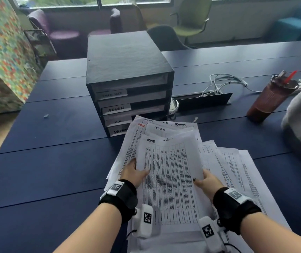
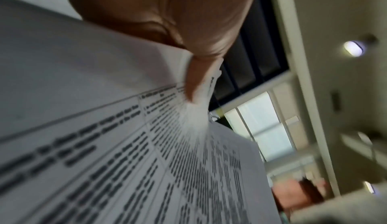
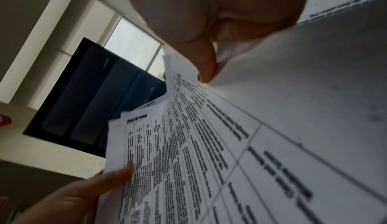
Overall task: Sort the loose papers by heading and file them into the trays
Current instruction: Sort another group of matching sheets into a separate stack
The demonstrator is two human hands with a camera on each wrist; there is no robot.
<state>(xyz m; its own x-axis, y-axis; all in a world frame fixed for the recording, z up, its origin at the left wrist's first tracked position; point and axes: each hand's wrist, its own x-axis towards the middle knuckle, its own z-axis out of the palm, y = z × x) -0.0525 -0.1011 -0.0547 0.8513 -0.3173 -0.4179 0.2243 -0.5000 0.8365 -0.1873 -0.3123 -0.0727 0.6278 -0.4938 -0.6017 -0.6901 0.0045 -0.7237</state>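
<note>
Both wrists with their black bands are closest to me, and between them the person lifts a sheet headed ADMIN (image 1: pixel 169 172). Her left hand (image 1: pixel 134 173) holds its left edge, the thumb on top and the fingers hidden below. Her right hand (image 1: pixel 207 181) pinches the right edge in the same way. So both grips are narrow and closed on this one paper.

Under it, the loose papers (image 1: pixel 228 161) lie spread on the dark blue table (image 1: pixel 54 161). Some show the headings SECURITY and H.R at the top. Just behind them stands the black tray unit (image 1: pixel 127 79), with labelled shelves; the ADMIN label (image 1: pixel 116 109) is on the second one.

I judge the sorting is only at the beginning: pale sheets seem to lie in the trays, but many papers are still unfiled.
</note>
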